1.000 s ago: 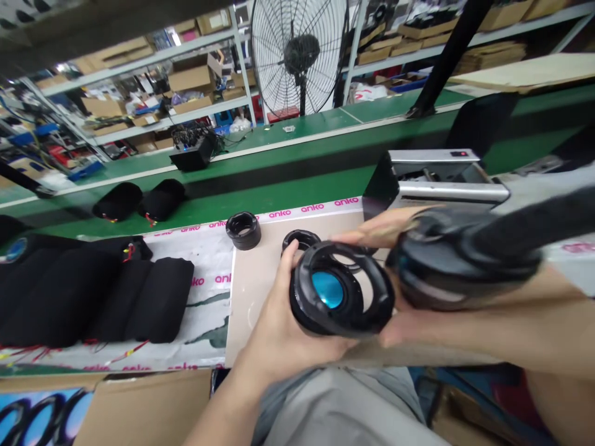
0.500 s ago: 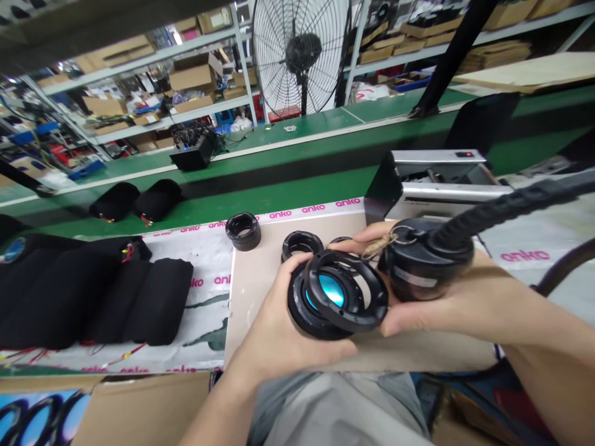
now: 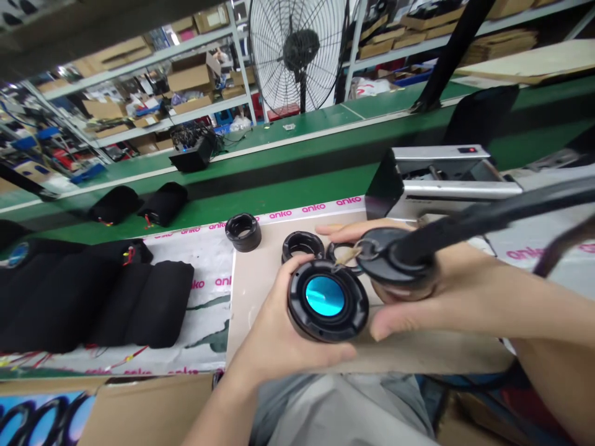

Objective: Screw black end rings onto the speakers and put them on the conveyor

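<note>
My left hand (image 3: pixel 279 337) is wrapped round a black round speaker unit (image 3: pixel 328 300) with a shiny blue centre, held face up over a beige board (image 3: pixel 260 279). My right hand (image 3: pixel 446 291) grips a black tool (image 3: pixel 395 260) with a thick hose that runs off to the right; its head sits just right of the speaker's rim. A black ring (image 3: pixel 344 253) lies on the board under the tool's tip. Two more black ring parts, one (image 3: pixel 302 244) close by and one (image 3: pixel 242 231) further left, stand behind the speaker.
Several black cloth-covered cylinders (image 3: pixel 139 303) lie to the left on a printed white sheet. A metal machine (image 3: pixel 441 179) stands at the back right on the green conveyor (image 3: pixel 288 192). A cardboard box (image 3: pixel 139 409) sits at the near left. Shelves and a floor fan (image 3: pixel 300 52) are behind.
The black ring that lay on the speaker's face is off it, so the blue centre shows fully. My right hand has tilted the tool over and shifted it slightly left.
</note>
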{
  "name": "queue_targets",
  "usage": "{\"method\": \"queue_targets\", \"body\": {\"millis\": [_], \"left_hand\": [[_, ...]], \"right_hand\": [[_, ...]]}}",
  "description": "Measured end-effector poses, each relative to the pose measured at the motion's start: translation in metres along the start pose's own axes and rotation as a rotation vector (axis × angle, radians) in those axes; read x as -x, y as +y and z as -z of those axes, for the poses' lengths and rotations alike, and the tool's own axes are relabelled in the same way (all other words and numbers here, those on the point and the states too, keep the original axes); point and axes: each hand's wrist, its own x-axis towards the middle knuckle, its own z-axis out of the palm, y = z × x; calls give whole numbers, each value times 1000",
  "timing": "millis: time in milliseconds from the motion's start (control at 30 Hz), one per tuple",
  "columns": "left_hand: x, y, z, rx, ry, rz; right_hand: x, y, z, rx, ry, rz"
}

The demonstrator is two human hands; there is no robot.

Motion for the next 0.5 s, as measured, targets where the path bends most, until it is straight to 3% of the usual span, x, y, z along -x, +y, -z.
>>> {"method": "queue_targets", "body": {"millis": [133, 267, 367, 500], "left_hand": [[-1, 3, -2, 51, 0, 13], [-4, 5, -4, 87, -5, -14], [-4, 4, -5, 110, -1, -12], [-4, 0, -4, 31, 32, -38]], "right_hand": [[12, -1, -19, -133, 137, -91], [12, -3, -29, 78, 110, -113], [6, -8, -25, 104, 44, -140], [0, -19, -15, 84, -25, -315]]}}
